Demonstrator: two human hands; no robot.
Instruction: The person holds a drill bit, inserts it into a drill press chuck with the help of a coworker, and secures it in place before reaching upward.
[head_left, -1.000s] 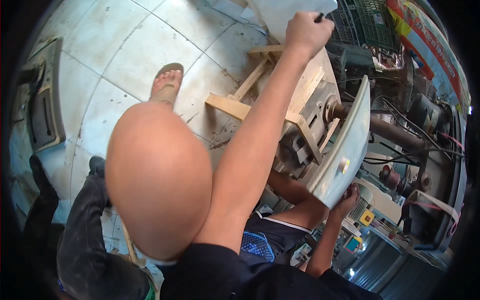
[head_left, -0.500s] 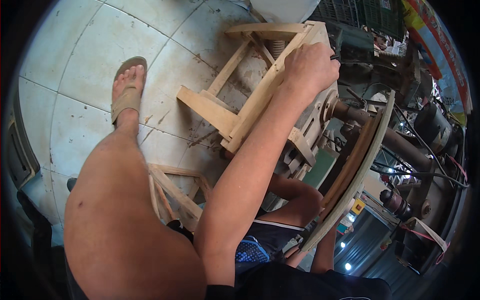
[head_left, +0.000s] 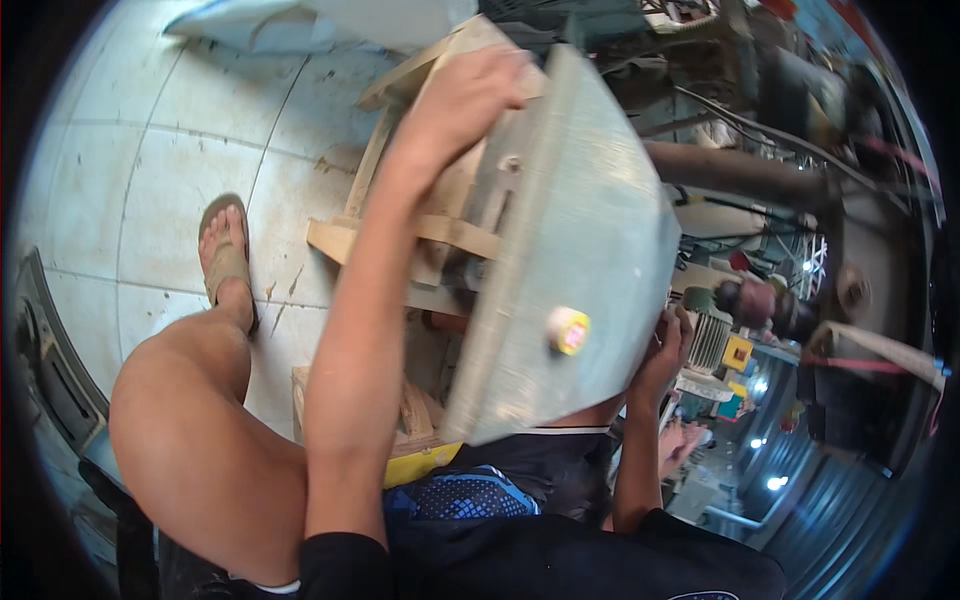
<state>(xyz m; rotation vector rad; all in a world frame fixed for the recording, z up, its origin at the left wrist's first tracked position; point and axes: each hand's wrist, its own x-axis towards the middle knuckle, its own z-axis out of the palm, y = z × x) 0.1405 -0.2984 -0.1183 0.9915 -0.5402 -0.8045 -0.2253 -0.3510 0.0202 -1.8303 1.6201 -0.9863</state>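
A pale grey-green board with angled corners stands tilted in front of me, its face towards me. A small round yellow-and-white piece sits on it. At the board's right edge my right hand is closed on the rim, its fingers partly hidden. My left hand is over the top of a light wooden frame, left of the board. Its fingers are curled and slightly blurred; what they grip is hidden. Behind the board, a metal plate with a slot shows beside the frame.
A thick brown metal shaft runs right from behind the board, among cables and machine parts. Another wooden piece lies low by my left forearm. My sandalled foot rests on the tiled floor.
The board has turned from nearly edge-on to show its face, and stands farther left in view. My right hand has come into sight at its edge. The whole view has shifted.
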